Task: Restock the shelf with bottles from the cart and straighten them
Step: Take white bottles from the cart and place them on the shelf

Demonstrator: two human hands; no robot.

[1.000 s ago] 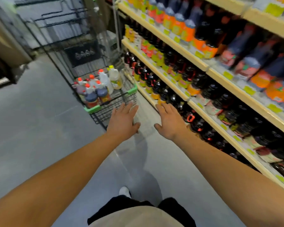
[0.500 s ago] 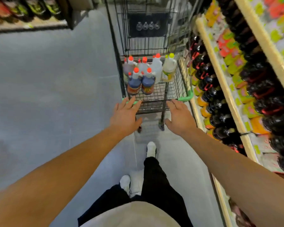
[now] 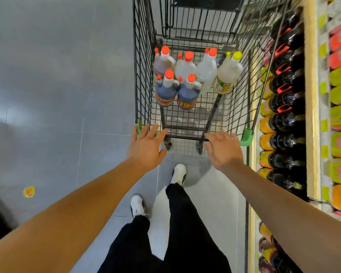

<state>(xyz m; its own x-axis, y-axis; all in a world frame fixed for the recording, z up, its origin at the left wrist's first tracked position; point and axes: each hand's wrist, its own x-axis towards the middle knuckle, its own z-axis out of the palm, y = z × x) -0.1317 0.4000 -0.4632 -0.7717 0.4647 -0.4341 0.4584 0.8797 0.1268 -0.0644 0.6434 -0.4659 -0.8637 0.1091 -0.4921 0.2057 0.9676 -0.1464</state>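
Both the left hand [image 3: 146, 148] and right hand [image 3: 223, 149] hang spread at the cart [image 3: 187, 137] near rail, gripping nothing; the bottles [image 3: 187, 75] stand clustered at its far end, beside the right-hand shelf [image 3: 311, 95], handy for restocking

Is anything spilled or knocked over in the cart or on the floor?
Nothing looks knocked over: the bottles stand upright in the cart. The one odd thing is a small yellow and orange spot on the grey floor to the left. It is too blurry to tell whether it is a spill or a sticker.
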